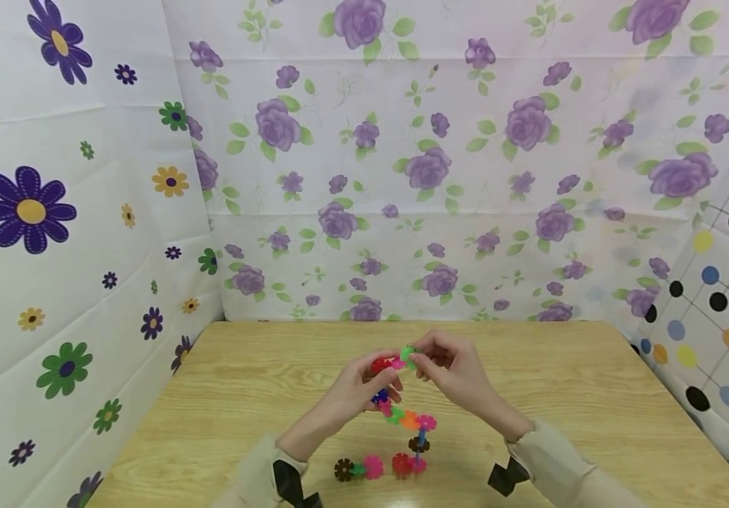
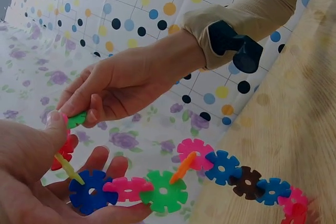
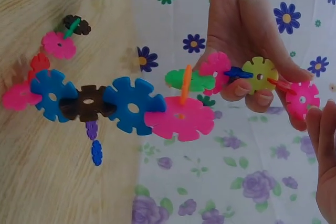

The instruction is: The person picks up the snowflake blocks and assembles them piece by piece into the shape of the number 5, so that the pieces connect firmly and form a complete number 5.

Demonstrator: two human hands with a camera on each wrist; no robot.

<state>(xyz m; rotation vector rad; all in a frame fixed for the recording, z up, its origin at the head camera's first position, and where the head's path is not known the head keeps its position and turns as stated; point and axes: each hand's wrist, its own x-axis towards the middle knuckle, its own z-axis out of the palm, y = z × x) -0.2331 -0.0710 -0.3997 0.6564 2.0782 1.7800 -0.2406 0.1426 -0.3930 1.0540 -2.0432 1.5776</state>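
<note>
Notched plastic flower discs are joined edge to edge in a colourful chain. My left hand (image 1: 367, 381) holds its upper end, thumb against the red disc (image 1: 380, 365) and pink disc (image 3: 303, 99). Fingers of that hand spread behind the yellow disc (image 3: 260, 75) and blue disc (image 2: 93, 191). My right hand (image 1: 456, 363) pinches a green disc (image 1: 407, 355) between thumb and fingertips, right at the pink disc's edge. From the left hand the chain hangs down through a pink disc (image 2: 128, 189), green disc (image 2: 164, 191), orange disc (image 1: 410, 420) and brown disc (image 2: 247, 182) towards the table.
On the wooden table (image 1: 243, 395), a dark brown disc (image 1: 344, 470), small green disc (image 1: 358, 468) and pink disc (image 1: 373, 466) lie in a row beside the red disc (image 1: 402, 464) at the chain's low end. Patterned cloths (image 1: 428, 169) enclose the back and sides.
</note>
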